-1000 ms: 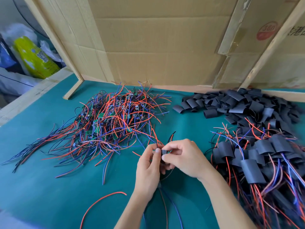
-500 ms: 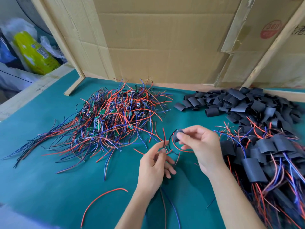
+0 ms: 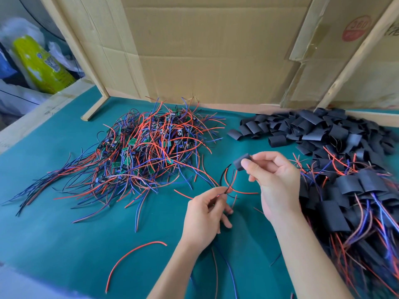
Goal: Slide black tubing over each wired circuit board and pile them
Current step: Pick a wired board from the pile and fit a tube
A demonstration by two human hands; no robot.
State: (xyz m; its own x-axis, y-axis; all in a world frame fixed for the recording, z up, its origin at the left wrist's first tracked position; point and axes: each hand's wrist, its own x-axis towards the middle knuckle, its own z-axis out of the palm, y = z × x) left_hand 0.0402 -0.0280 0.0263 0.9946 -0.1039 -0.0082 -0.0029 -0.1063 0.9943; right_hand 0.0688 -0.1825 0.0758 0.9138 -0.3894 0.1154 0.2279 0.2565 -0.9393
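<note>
Nearest the table's (image 3: 64, 223) front edge, one loose red wire (image 3: 133, 253) lies alone. Just beyond it, two hands work above the green surface: the left hand (image 3: 205, 216) pinches a few red and black wires (image 3: 226, 180), and the right hand (image 3: 274, 182) pinches one black tube piece (image 3: 240, 161) from which they curve down; any board inside is hidden. Along the right edge, a pile of sleeved boards (image 3: 349, 201) runs out of view, too tangled to count. At the far right corner lies a heap of empty tubes (image 3: 313, 130); toward the far left, a heap of bare wired boards (image 3: 146, 152).
</note>
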